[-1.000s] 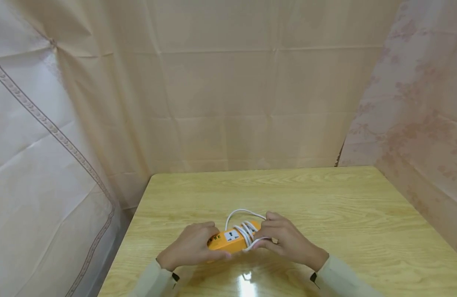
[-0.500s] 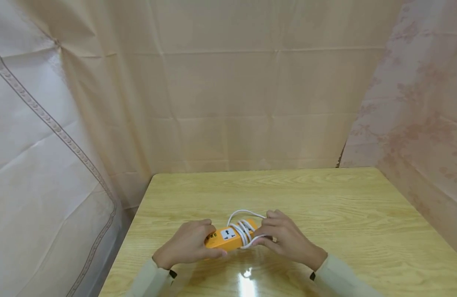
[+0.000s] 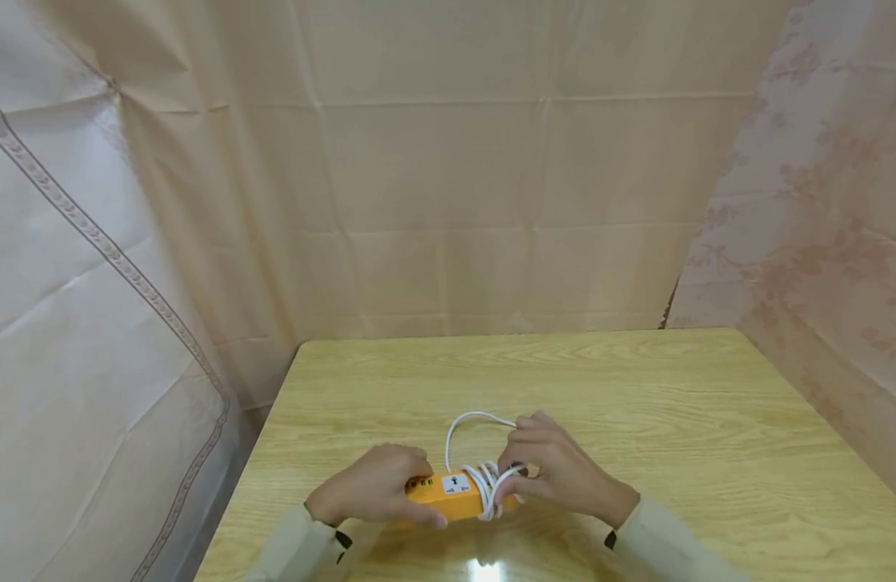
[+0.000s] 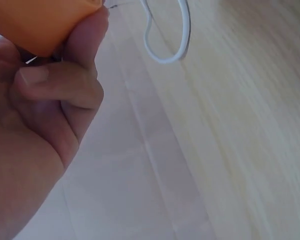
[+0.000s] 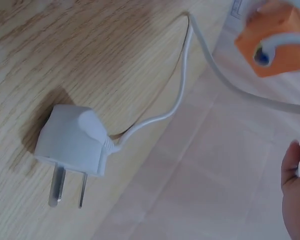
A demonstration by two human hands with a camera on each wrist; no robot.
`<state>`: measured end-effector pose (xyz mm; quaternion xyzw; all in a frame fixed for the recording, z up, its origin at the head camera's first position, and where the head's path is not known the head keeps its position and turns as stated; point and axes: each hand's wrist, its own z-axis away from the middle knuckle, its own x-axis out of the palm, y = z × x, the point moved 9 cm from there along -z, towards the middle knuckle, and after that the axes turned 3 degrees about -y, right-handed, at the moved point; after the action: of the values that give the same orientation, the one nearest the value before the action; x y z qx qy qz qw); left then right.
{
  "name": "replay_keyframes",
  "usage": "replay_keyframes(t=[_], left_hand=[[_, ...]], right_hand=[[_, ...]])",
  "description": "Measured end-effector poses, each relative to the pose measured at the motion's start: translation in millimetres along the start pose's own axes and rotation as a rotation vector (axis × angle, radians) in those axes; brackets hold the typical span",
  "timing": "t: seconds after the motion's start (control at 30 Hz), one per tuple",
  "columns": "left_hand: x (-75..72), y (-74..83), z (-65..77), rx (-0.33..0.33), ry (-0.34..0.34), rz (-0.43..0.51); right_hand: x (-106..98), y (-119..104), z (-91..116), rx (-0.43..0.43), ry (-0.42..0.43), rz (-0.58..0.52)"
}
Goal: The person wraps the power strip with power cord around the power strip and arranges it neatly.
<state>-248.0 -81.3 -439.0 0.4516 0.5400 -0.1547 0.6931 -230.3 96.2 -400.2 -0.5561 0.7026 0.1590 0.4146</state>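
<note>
An orange power strip with a white socket face and small ports is held near the table's front in the head view. My left hand grips its left end, thumb along the near side. White cord is wound in several turns round the strip's right part. My right hand pinches the cord at that end, and a loose loop of it arches behind the strip. In the right wrist view, the white plug with metal pins lies on the wood, its cord trailing towards the strip.
The pale wood-grain table spreads out behind and to both sides of the hands. A beige cloth hangs along its back edge, with patterned cloths at the sides.
The strip's right end has swung down towards the front edge, so the strip lies more level across the view. The cord in my right hand now crosses over the strip's top.
</note>
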Motion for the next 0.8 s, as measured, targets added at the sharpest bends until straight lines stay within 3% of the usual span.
replay_keyframes(t=[0.2, 0.4, 0.57, 0.8], left_hand=[[6.3, 5.4, -2.5, 0.051, -0.03, 0.078], [9.9, 7.9, -3.0, 0.092, -0.059, 0.186], [13.1, 8.6, -5.5, 0.118, -0.071, 0.188], [19.2, 10.4, -11.6, 0.138, -0.126, 0.207]], right_hand=[[3.6, -1.0, -0.5, -0.009, -0.064, -0.134], [2.6, 2.8, -0.4, 0.062, -0.126, -0.257], [1.2, 7.5, -0.9, 0.117, -0.151, -0.293], [3.8, 8.6, -1.1, 0.113, -0.168, -0.335]])
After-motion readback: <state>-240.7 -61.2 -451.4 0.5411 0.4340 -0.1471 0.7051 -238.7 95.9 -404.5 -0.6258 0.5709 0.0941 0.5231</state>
